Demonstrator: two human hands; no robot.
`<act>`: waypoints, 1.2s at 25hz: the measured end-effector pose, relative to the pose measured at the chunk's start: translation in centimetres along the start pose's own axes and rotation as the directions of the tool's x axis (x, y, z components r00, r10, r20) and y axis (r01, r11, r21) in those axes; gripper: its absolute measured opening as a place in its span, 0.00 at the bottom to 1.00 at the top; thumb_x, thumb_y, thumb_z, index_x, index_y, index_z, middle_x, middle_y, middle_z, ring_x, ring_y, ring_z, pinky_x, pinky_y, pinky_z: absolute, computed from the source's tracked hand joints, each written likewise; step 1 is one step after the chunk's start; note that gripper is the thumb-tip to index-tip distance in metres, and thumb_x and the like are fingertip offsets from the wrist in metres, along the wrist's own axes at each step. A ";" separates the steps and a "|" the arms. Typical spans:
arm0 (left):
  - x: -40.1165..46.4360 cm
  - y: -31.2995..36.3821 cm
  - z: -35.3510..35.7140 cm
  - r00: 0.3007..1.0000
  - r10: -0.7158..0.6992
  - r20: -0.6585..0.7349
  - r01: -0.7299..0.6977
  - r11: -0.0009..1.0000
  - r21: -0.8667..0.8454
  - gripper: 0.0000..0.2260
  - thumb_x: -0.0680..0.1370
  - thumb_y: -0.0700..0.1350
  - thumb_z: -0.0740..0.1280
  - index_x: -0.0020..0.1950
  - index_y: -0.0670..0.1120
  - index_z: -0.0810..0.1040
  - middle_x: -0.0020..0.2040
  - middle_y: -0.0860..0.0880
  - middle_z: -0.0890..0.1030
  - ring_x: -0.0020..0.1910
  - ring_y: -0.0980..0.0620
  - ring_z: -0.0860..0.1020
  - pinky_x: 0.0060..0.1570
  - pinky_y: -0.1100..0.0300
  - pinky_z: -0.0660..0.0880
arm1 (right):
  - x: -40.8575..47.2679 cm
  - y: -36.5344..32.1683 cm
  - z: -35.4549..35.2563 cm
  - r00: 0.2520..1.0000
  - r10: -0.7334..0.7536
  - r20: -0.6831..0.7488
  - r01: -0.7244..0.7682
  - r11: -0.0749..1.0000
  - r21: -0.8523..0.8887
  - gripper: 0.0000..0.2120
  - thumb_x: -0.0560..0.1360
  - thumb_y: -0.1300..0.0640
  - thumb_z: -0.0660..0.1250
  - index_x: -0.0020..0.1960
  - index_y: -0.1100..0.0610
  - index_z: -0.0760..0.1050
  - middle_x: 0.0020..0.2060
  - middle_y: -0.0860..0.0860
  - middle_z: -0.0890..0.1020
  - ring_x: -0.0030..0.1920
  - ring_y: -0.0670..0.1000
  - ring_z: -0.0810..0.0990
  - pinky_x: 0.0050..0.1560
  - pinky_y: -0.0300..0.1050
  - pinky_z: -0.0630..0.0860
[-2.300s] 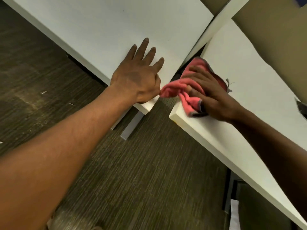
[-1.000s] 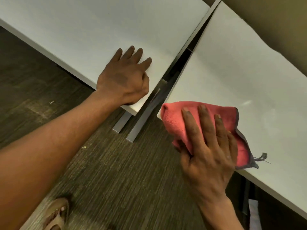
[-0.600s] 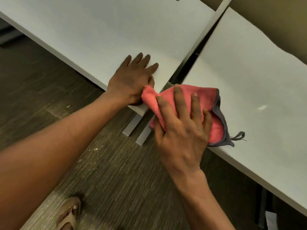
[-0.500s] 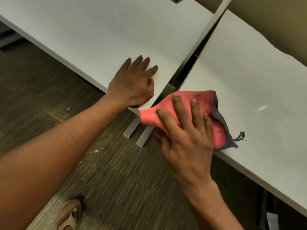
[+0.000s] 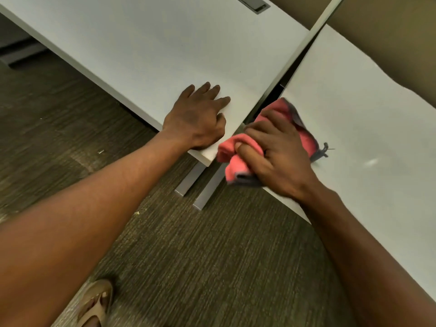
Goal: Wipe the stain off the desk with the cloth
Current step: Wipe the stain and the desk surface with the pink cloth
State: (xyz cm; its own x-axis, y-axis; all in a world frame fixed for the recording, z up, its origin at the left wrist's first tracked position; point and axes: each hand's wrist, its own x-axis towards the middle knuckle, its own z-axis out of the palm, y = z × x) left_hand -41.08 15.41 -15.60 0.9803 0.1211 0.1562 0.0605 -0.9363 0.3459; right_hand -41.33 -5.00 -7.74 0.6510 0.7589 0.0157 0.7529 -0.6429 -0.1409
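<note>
Two white desks: the left hand (image 5: 198,119) lies flat on one desk (image 5: 165,43). At its three o'clock, the right hand (image 5: 276,159) squeezes one pink cloth (image 5: 238,149) on the other desk (image 5: 365,114).

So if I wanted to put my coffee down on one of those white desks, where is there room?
The right desk lies bare beyond the pink cloth, up to the tan wall. The left desk is bare between the left hand and the grey cable hatch. It is crowded at the near corners, where the right hand grips the cloth.
</note>
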 end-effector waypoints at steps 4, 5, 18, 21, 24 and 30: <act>-0.3 0.3 -0.1 1.000 -0.017 0.012 0.017 1.000 0.009 0.25 0.82 0.52 0.53 0.80 0.52 0.62 0.82 0.45 0.59 0.82 0.47 0.54 0.80 0.46 0.49 | -3.4 1.7 -0.1 0.967 -0.237 0.092 0.202 0.936 0.289 0.21 0.83 0.38 0.54 0.70 0.42 0.75 0.73 0.41 0.75 0.80 0.45 0.60 0.80 0.56 0.55; -0.2 0.3 -0.1 1.000 -0.014 0.021 0.014 1.000 0.013 0.25 0.82 0.52 0.53 0.81 0.52 0.62 0.82 0.46 0.59 0.82 0.47 0.54 0.80 0.46 0.49 | -2.4 2.7 -0.6 0.980 -0.177 0.090 0.136 0.930 0.341 0.22 0.83 0.39 0.55 0.72 0.44 0.75 0.74 0.43 0.74 0.80 0.45 0.62 0.80 0.56 0.57; -0.2 0.2 -0.3 0.999 -0.020 0.041 0.019 0.999 0.030 0.25 0.82 0.52 0.53 0.80 0.53 0.61 0.82 0.46 0.59 0.82 0.47 0.54 0.80 0.47 0.49 | -0.1 3.9 -0.8 0.979 -0.189 0.077 0.171 0.966 0.193 0.22 0.81 0.41 0.57 0.70 0.48 0.76 0.71 0.49 0.77 0.77 0.48 0.64 0.79 0.54 0.57; -0.3 0.3 -0.4 0.998 -0.027 0.052 0.026 0.999 0.021 0.25 0.83 0.53 0.52 0.81 0.53 0.61 0.83 0.46 0.58 0.82 0.47 0.53 0.80 0.47 0.48 | 2.8 3.6 -1.3 0.999 0.002 0.054 -0.005 0.998 0.056 0.22 0.79 0.44 0.56 0.63 0.52 0.82 0.62 0.52 0.82 0.69 0.54 0.72 0.73 0.58 0.64; -0.3 0.5 -0.5 0.999 -0.037 0.038 0.037 0.999 0.000 0.25 0.82 0.51 0.53 0.81 0.53 0.62 0.83 0.47 0.58 0.82 0.48 0.53 0.80 0.48 0.48 | -0.3 1.1 -0.1 0.993 -0.107 0.043 0.104 0.992 0.064 0.20 0.79 0.42 0.57 0.61 0.46 0.81 0.60 0.47 0.82 0.70 0.53 0.71 0.72 0.61 0.63; -0.2 0.3 -0.4 0.998 -0.024 0.051 0.023 1.000 0.005 0.25 0.83 0.51 0.53 0.81 0.53 0.61 0.83 0.46 0.58 0.82 0.48 0.53 0.80 0.47 0.48 | -0.8 2.3 0.1 0.987 -0.159 0.019 0.157 0.984 0.085 0.21 0.82 0.40 0.54 0.66 0.46 0.77 0.65 0.47 0.78 0.74 0.52 0.67 0.77 0.56 0.59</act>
State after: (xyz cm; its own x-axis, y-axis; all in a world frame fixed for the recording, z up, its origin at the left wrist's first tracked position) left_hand -41.32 15.20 -15.14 0.9869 0.1261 0.1005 0.0843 -0.9349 0.3449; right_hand -40.10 -7.08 -8.17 0.5212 0.8532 0.0192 0.8346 -0.5049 -0.2204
